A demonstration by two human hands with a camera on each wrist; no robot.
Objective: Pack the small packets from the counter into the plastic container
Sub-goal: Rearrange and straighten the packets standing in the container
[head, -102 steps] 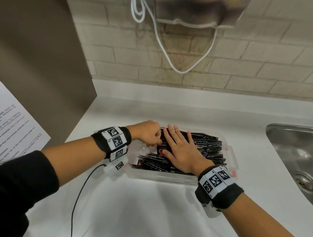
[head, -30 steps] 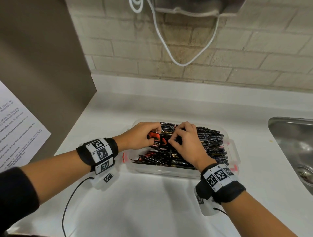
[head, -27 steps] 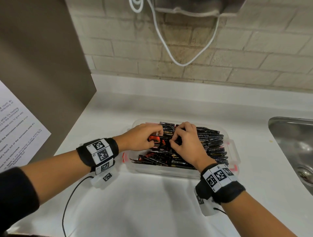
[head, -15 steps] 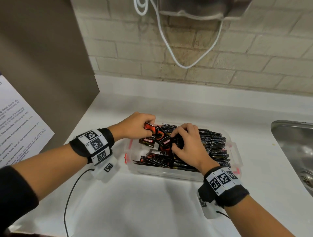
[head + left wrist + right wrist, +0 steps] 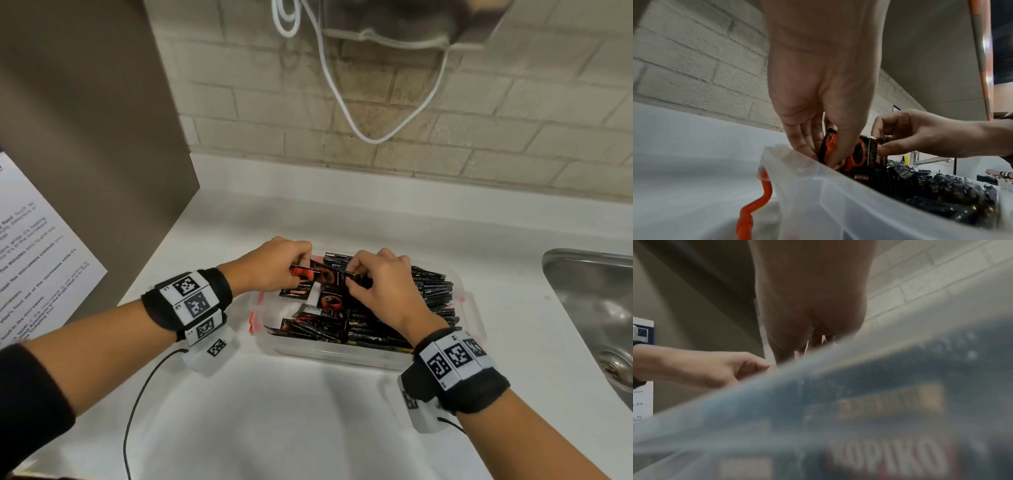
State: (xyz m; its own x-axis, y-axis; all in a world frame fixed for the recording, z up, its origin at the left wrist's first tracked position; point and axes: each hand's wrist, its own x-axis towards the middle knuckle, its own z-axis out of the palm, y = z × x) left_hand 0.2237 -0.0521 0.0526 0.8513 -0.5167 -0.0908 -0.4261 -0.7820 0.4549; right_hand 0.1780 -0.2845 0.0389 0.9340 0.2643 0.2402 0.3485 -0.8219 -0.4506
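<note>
Both hands have lifted a small bundle of packets (image 5: 317,279) clear of the stack since the earlier head frame; left hand (image 5: 274,265) and right hand (image 5: 375,287) each pinch one end above the plastic container (image 5: 474,308). Left wrist view: thumb and fingers (image 5: 803,142) clamp the bundle just inside the container's near wall. Right wrist view: blurred, grip unreadable. Judged step: straightening the bundle; next, seat it upright beside the rows under the right hand.

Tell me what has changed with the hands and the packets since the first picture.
The right hand, flat on the packed packets before, now curls and pinches a small bunch of packets. The left hand grips the bunch's other end, and together they have lifted it above the container. The container and the packed rows stayed put.
</note>
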